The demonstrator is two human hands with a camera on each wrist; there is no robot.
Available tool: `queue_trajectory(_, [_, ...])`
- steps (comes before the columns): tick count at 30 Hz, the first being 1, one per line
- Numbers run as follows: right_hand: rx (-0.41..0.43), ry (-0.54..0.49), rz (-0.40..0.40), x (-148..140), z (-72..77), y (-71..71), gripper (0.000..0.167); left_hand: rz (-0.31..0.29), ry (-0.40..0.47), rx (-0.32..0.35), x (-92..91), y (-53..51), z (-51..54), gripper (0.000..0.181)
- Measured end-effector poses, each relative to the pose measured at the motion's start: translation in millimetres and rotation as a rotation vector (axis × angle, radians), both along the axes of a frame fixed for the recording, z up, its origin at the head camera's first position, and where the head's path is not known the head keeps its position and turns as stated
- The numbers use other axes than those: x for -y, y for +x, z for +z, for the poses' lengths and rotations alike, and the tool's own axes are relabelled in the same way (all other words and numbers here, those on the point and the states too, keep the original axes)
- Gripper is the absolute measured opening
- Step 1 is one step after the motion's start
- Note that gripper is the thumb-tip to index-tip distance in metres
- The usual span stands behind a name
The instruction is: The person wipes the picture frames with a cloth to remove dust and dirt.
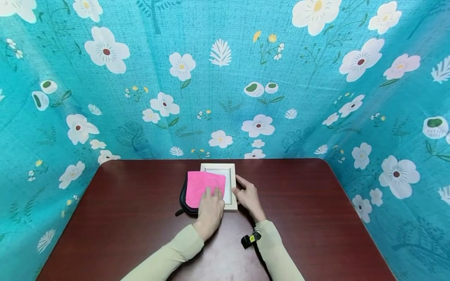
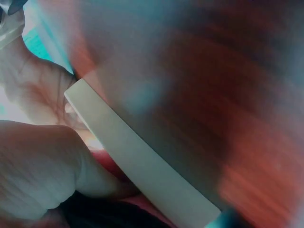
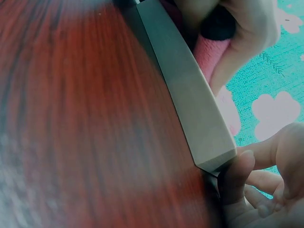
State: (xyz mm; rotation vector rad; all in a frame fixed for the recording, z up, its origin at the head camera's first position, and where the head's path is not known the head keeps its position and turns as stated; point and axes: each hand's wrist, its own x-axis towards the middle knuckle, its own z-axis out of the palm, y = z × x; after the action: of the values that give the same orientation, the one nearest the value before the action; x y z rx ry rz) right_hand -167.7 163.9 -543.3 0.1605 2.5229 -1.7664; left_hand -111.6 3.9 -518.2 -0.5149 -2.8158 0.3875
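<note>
A cream picture frame (image 1: 230, 207) lies flat on the table, its white inner panel partly covered. Over its left part spreads a pink cloth (image 1: 202, 183) with a black border and a small black loop. My left hand (image 1: 211, 212) holds the cloth against the frame, fingertips on the pink side. In the right wrist view, pink cloth (image 3: 209, 54) and black trim bunch under that hand. My right hand (image 1: 249, 197) grips the frame's right edge, thumb near the front. The frame's pale side (image 2: 128, 147) crosses the left wrist view.
The dark red-brown table (image 1: 140, 218) has rounded far corners. A turquoise flowered curtain (image 1: 211, 97) hangs behind it and along both sides. A black strap with a yellow-marked device (image 1: 251, 239) sits at the right wrist.
</note>
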Motion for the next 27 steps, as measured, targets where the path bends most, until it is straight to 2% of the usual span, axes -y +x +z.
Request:
queue_trajectory(7, [0.013, 0.017, -0.008, -1, -0.3, -1.5, 0.058, 0.009, -0.031, 0.044, 8.0, 0.2, 1.0, 0.032])
queue_trajectory(19, [0.008, 0.021, -0.008, 0, -2.7, -1.0, 0.057, 0.019, -0.029, 0.013, 15.8, 3.1, 3.3, 0.029])
queue_trajectory(27, [0.007, 0.025, -0.004, 0, -3.3, -1.3, 0.057, 0.006, -0.034, -0.009, 22.6, 4.1, 5.6, 0.020])
